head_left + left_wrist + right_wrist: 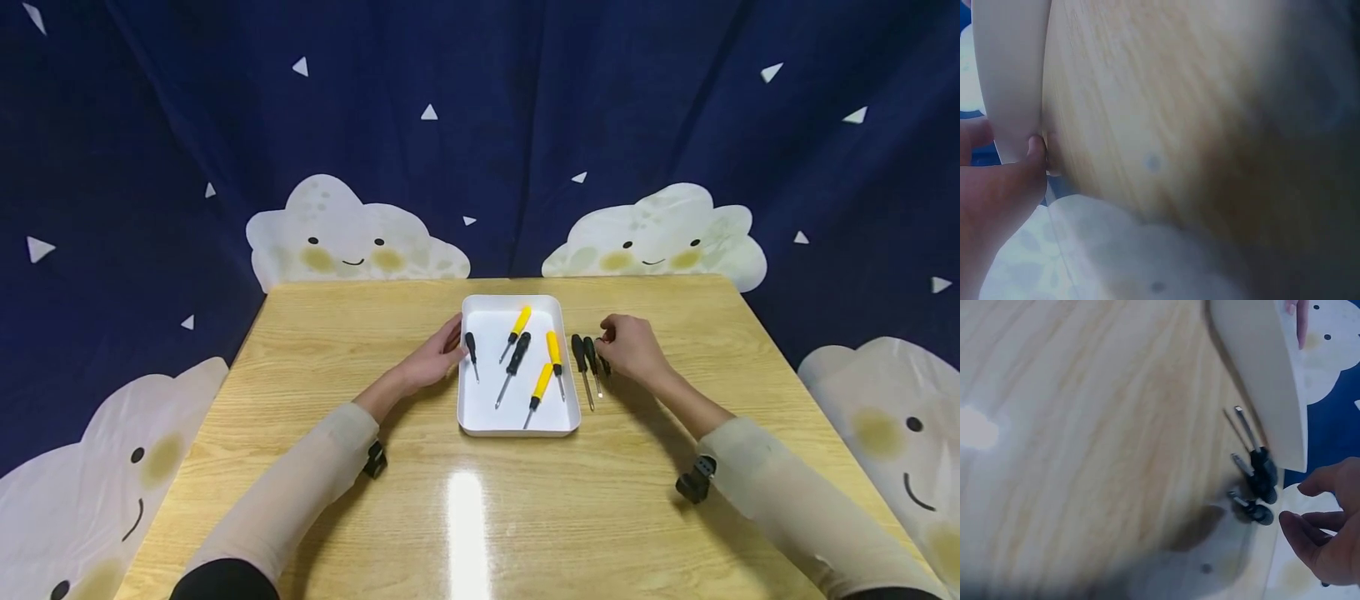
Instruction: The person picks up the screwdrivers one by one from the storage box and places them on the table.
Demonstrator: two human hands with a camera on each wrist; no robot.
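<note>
The white tray (pixel 517 432) lies on the table with several screwdrivers in it. At its left wall my left hand (pixel 429 358) pinches the rim; in the left wrist view the left hand (pixel 997 194) has digits on both sides of the wall. Three dark screwdrivers lie right of the tray: a long one (pixel 581 358), a middle one (pixel 591 354) and a short one (pixel 607 367). Over the short screwdriver hovers my right hand (pixel 633 348). In the right wrist view that right hand (pixel 1332 522) has bent fingers, thumb apart, holding nothing; a gap separates it from the short screwdriver (pixel 1254 511).
Inside the tray lie three yellow screwdrivers, one of them upper (pixel 519 323), a small black screwdriver (pixel 471 346) and a larger black screwdriver (pixel 516 360). The wooden table (pixel 337 325) ends at a dark blue curtain (pixel 480 142) with cloud prints.
</note>
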